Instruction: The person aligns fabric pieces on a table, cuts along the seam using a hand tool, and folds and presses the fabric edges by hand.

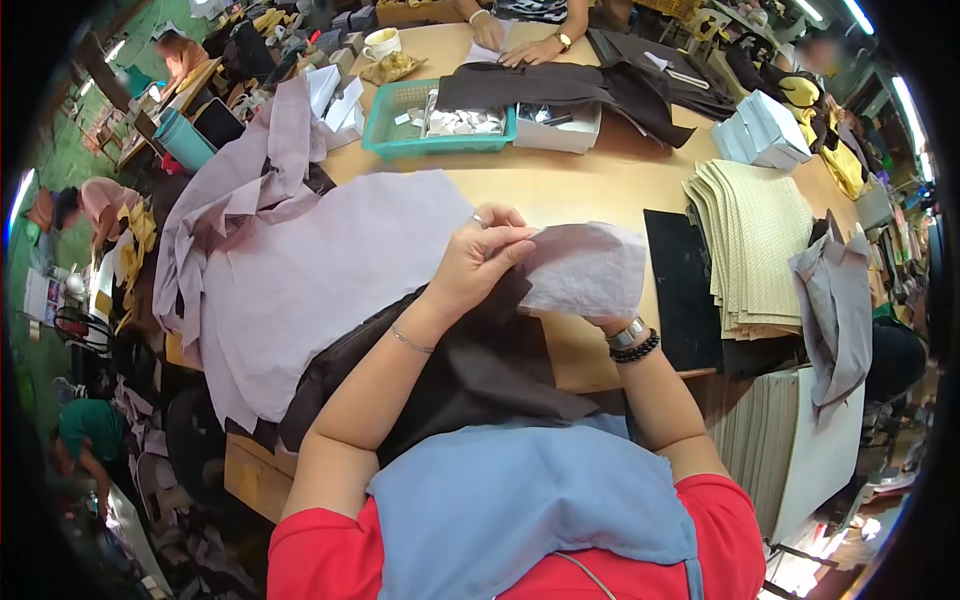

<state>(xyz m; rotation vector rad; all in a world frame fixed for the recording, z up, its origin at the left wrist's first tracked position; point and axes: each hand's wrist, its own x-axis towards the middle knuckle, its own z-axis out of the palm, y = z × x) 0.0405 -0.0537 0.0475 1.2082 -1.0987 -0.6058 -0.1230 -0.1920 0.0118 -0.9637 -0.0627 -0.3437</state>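
Thumb and fingers of my left hand (487, 250) are pinched on the left edge of a small pale lilac-grey fabric piece (585, 272), held up above the table. My right hand (606, 323) is mostly hidden behind or inside that piece; its fingers do not show. A large pale lilac fabric panel (320, 265) spreads to the left of my hands. Dark brown fabric (470, 370) lies below my forearms and hangs toward my lap.
A teal basket (375, 130) of small white pieces stands ahead, beside a white box (560, 137). Dark fabric (530, 85) drapes over both. A co-worker's hands (530, 50) are across the table. At right are a black sheet (680, 290) and stacked cream sheets (755, 240).
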